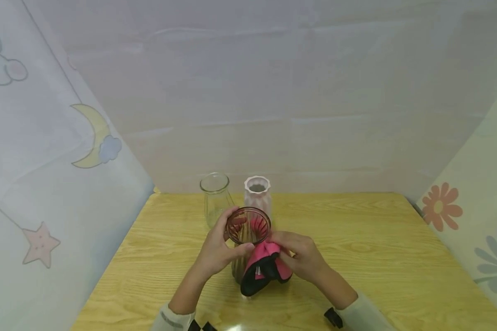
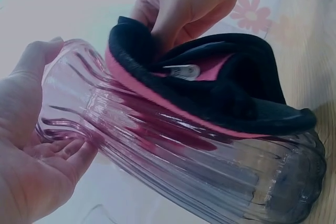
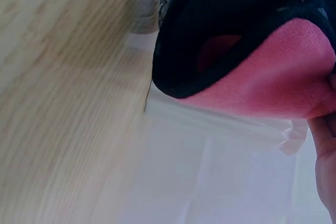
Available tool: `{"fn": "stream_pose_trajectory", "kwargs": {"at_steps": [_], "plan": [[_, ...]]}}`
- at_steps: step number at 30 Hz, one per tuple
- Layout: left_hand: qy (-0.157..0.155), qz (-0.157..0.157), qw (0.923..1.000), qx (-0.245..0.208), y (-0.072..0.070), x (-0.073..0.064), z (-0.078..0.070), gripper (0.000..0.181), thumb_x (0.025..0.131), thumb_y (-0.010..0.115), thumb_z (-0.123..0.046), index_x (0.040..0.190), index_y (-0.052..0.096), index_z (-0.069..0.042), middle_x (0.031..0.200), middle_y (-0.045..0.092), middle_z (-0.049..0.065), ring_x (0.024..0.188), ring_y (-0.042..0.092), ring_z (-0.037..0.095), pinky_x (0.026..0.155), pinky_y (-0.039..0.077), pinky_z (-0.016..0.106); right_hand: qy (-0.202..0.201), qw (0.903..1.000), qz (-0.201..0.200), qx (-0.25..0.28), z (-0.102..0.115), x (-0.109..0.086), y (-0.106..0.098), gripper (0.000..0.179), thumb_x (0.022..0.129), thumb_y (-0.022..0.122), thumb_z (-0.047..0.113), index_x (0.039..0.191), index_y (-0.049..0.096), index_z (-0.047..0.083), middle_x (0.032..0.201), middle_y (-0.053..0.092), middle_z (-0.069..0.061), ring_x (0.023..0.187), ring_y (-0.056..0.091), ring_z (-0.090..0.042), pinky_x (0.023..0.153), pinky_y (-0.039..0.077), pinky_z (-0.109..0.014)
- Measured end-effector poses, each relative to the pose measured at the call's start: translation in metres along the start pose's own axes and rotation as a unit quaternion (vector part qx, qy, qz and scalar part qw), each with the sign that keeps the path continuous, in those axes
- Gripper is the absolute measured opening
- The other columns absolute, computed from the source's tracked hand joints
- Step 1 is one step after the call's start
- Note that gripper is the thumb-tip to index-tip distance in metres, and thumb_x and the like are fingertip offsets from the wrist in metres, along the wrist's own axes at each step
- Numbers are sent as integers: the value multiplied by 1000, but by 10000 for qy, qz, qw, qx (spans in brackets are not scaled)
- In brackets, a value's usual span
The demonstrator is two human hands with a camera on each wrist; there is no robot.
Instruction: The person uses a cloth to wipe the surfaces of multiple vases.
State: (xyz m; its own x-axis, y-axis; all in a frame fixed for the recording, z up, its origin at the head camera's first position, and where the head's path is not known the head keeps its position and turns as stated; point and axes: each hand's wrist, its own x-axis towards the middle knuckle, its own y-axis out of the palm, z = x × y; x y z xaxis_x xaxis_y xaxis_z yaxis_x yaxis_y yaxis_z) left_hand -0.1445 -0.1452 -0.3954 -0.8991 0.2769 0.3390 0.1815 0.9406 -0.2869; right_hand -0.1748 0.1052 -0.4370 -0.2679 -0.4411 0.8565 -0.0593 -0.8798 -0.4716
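Observation:
A tall ribbed glass vase (image 2: 210, 174), tinted pink near its neck, stands upright at the front middle of the table. My left hand (image 1: 216, 253) grips it by the flared neck, thumb and fingers on opposite sides just under the rim. On the vase's right side hangs a pink cloth with black edging (image 1: 269, 266), a small white label showing in its folds. My right hand (image 1: 300, 256) pinches the cloth's upper part close to the rim. In the right wrist view, the cloth (image 3: 273, 72) droops in a loose fold and only the edge of that hand shows.
Behind the held vase stand a clear glass vase (image 1: 211, 207) at the left and a pale pink faceted vase (image 1: 257, 198), partly covered by the held one. The wooden table (image 1: 356, 266) ends at a pale cloth backdrop (image 1: 294, 138) at the back.

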Motion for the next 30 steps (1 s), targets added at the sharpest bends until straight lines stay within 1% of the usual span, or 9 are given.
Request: {"fn": "stream_pose_trajectory", "kwargs": {"at_steps": [3,6,9,16,21,24,26,28,30], "plan": [[110,145,9998,-89,-2,1,1,88,84,84,-29,155,33,-13,140,58,12,129,57,26,105,48,36,14,9998,181,-96,-1,-2,-2,32,83,65,-9,111,74,3,106,76,-14,97,74,-30,92,55,-25],[193,252,9993,-205,-3,1,1,89,85,83,-30,155,32,-8,141,57,14,129,57,29,104,49,33,-22,9994,314,-173,-2,-5,-2,31,85,66,-7,114,74,1,107,76,-14,96,74,-30,90,56,-25],[216,301,9990,-233,-4,1,1,89,85,83,-30,155,32,-8,141,57,15,128,57,30,102,49,28,-36,9987,439,-265,-3,-8,-3,30,87,67,-5,115,74,0,107,76,-13,95,75,-29,89,57,-25],[267,339,9984,-362,-5,3,1,91,85,84,-31,156,31,-7,142,55,17,130,56,31,104,47,25,-14,9970,678,-364,-3,-12,-5,49,67,76,-17,111,75,5,106,77,-9,95,75,-26,83,58,-23],[409,415,9967,-573,-6,5,6,93,85,83,-31,156,29,-4,142,55,20,131,54,35,104,47,25,195,9940,977,-446,-5,-20,-4,44,67,77,-16,106,77,6,105,77,-6,97,75,-24,87,57,-25],[435,439,9960,-644,-6,5,8,96,86,82,-31,158,24,-4,146,51,19,134,51,35,108,45,31,300,9901,1201,-658,-5,-24,-5,42,69,77,-14,105,78,8,105,77,-6,96,75,-22,85,59,-27],[443,322,9971,-518,-5,3,8,99,86,82,-34,159,22,-6,153,44,16,140,45,33,113,40,39,376,9879,1298,-768,-5,-25,-7,42,70,77,-13,106,78,9,106,77,-5,96,75,-22,85,59,-28],[434,88,9986,-281,-2,-1,6,103,85,83,-38,160,20,-7,158,37,14,143,40,32,116,36,48,453,9883,1267,-712,-4,-24,-11,43,72,77,-12,109,77,10,109,77,-5,99,74,-22,86,58,-26],[402,-247,9989,39,3,-5,2,106,83,84,-41,160,21,-7,161,33,14,145,37,32,116,32,55,450,9922,1006,-587,-3,-20,-18,43,75,75,-12,113,76,8,111,76,-7,98,74,-22,85,57,-21]]}}
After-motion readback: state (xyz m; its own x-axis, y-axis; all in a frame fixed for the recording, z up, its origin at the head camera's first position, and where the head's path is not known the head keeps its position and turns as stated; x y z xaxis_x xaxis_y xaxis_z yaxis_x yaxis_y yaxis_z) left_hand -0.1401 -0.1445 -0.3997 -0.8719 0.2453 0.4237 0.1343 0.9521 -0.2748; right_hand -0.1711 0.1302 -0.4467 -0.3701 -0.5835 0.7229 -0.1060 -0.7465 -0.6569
